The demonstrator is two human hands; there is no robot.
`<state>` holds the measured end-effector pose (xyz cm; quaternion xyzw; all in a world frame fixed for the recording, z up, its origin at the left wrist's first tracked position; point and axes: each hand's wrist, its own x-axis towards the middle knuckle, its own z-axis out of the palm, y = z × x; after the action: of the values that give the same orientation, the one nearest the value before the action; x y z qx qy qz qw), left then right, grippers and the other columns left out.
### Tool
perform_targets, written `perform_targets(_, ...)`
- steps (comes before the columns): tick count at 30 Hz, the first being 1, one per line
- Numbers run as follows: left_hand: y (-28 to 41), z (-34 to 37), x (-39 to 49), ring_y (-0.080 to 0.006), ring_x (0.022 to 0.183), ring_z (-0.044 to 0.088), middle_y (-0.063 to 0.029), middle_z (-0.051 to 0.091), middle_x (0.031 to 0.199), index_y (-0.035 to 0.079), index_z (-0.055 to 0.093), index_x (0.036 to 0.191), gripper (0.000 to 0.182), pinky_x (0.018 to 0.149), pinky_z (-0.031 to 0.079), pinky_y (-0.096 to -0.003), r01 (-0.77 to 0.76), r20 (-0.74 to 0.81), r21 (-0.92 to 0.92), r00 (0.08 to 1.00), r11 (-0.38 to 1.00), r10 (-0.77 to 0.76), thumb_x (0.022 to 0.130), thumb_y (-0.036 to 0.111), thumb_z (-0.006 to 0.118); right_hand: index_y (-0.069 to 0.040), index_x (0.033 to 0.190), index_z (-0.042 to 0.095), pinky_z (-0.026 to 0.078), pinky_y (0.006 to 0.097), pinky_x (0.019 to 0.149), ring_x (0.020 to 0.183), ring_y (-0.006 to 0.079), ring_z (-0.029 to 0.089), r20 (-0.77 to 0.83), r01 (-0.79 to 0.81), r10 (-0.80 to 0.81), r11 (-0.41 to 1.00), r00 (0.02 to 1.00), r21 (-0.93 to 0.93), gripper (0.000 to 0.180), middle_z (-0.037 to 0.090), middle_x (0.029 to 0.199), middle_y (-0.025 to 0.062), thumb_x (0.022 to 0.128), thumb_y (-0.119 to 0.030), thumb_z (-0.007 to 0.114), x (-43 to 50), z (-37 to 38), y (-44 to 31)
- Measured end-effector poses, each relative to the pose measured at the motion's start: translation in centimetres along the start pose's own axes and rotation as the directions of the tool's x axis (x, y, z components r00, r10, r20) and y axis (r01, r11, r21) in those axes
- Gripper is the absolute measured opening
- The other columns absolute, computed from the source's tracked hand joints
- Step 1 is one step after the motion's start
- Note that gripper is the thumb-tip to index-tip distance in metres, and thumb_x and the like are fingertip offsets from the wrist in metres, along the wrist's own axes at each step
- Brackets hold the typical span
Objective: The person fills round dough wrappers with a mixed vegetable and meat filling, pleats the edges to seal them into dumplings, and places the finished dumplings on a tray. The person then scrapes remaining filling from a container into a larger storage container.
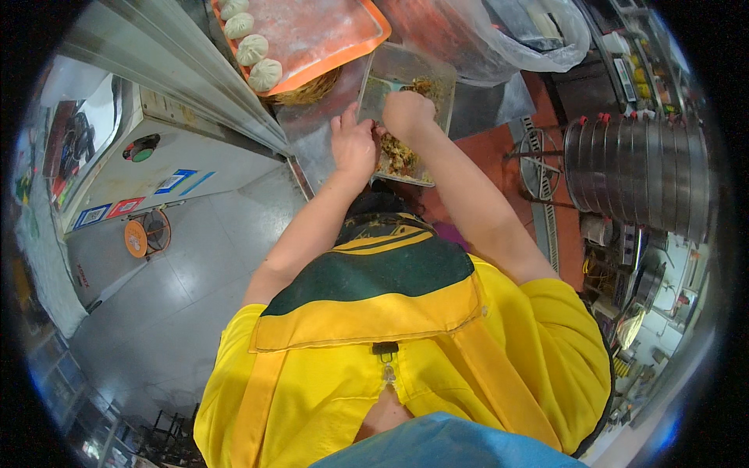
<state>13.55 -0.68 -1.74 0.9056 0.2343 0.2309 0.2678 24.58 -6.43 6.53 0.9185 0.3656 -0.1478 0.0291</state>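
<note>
My left hand (354, 143) is at the left edge of a clear plastic container (449, 117), its fingers raised and partly spread. My right hand (408, 114) is curled over the container, close to the left fingertips. Something small and dark shows between the hands; what it is, and whether either hand grips it, is unclear. Chopped filling (399, 157) lies in the near part of the container, with more at its far end. Left of it, several pleated buns (265, 75) stand in a row along the left edge of a floured orange tray (327, 35).
The orange tray rests on a woven straw item (310, 88). A large clear plastic bag (497, 55) stands beyond the container. Stacked round metal steamers (638, 172) are at the right, near a metal-framed stool (538, 164). A white cabinet (193, 140) stands at the left.
</note>
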Motion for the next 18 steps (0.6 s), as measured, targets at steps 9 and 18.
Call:
perform_targets(9,0.1,-0.5,1.8,-0.0374,0.117,0.045,-0.0139,0.05,0.134,0.008,0.074,0.086,0.023,0.098,0.04,-0.0435,0.202,0.149,-0.126,0.972,0.971,-0.182,0.081,0.03,0.071,-0.007,0.089,0.069,0.054,0.0457,0.074,0.088,0.0357,0.068,-0.027,-0.126,0.124,0.988,0.992,-0.084,0.019,0.07,0.089,0.017,0.084,-0.014,0.053,-7.0,-4.5,3.9)
perform_targets(18,-1.3,-0.6,3.4,-0.0322,0.087,0.059,-0.0106,0.049,0.102,0.009,0.07,0.09,0.025,0.074,0.047,-0.0441,0.211,0.319,-0.143,0.935,0.967,-0.157,0.085,0.033,0.069,-0.004,0.092,0.072,0.055,0.0432,0.077,0.093,0.0342,0.068,0.015,-0.082,0.089,0.961,0.996,-0.265,0.02,0.07,0.098,0.0173,0.082,-0.013,0.057,-0.1,-6.0,4.9)
